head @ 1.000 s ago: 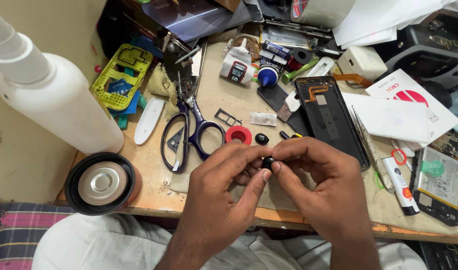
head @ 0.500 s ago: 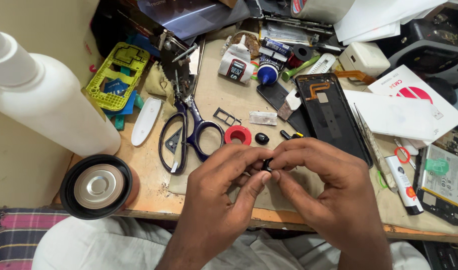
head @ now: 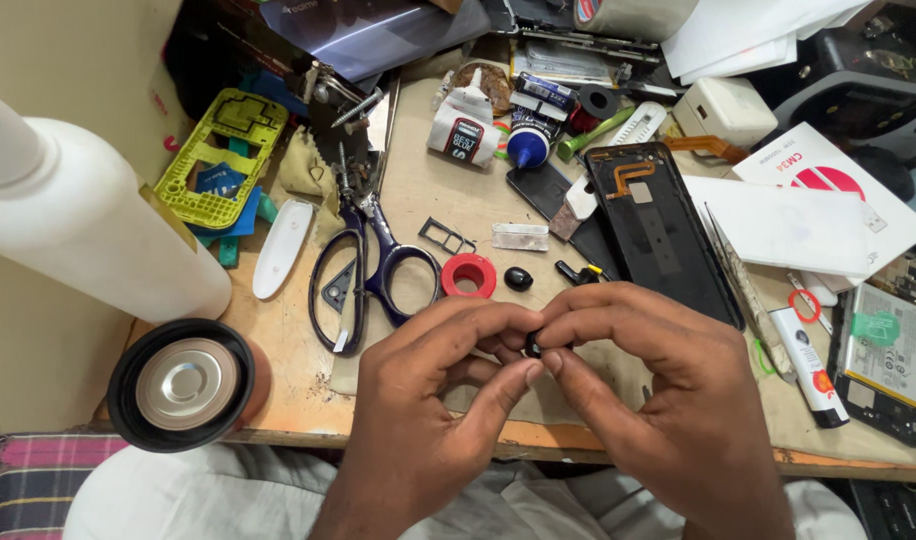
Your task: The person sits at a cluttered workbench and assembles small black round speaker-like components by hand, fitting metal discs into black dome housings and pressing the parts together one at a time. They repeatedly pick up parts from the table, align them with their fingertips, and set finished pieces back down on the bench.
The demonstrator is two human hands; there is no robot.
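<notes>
**Hands pinch small black part, barely moved**

Left hand [head: 428, 400] and right hand [head: 668, 400] both pinch the small black part [head: 533, 346] above the surface [head: 418, 190], as a second ago. Red ring [head: 469, 275] sits at 11 o'clock of it. I read: fiddling continues.

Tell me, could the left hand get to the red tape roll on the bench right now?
Probably yes, once freed. The left hand is pinching a small black part together with the right hand. The red tape roll lies in the open just beyond its fingers, with nothing lying between them.
</notes>
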